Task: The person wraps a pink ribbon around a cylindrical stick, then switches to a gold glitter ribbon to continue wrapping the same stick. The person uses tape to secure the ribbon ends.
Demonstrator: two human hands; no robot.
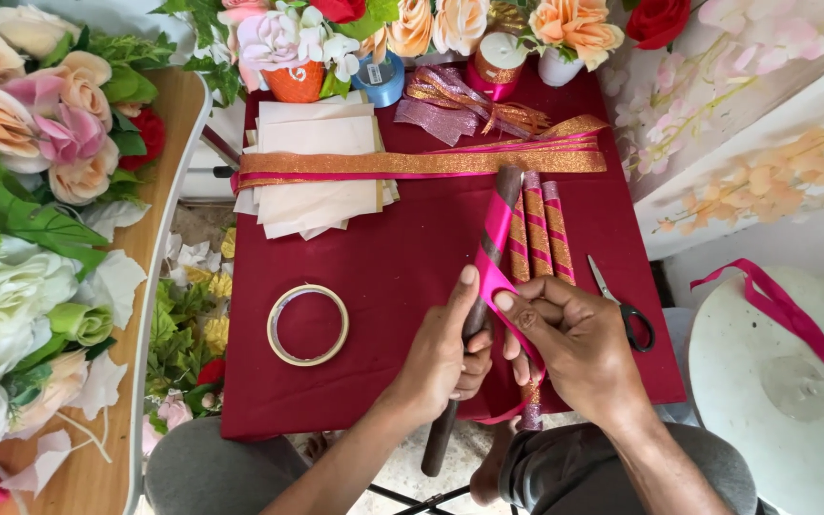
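My left hand (446, 358) grips a dark brown stick (500, 200) that slants from the table's middle down past its front edge. A pink ribbon (494, 250) winds around the stick's upper half. My right hand (579, 348) pinches that ribbon against the stick beside my left thumb, and a loop of it hangs below my fingers. Two sticks wrapped in pink and gold ribbon (544, 229) lie just right of the one I hold.
A dark red cloth (402, 257) covers the small table. On it lie a tape roll (308, 324), scissors (625, 310), cream paper sheets (317, 162), gold and pink ribbon strips (412, 162) and ribbon spools (496, 62). Artificial flowers (30, 143) crowd the left shelf and back edge.
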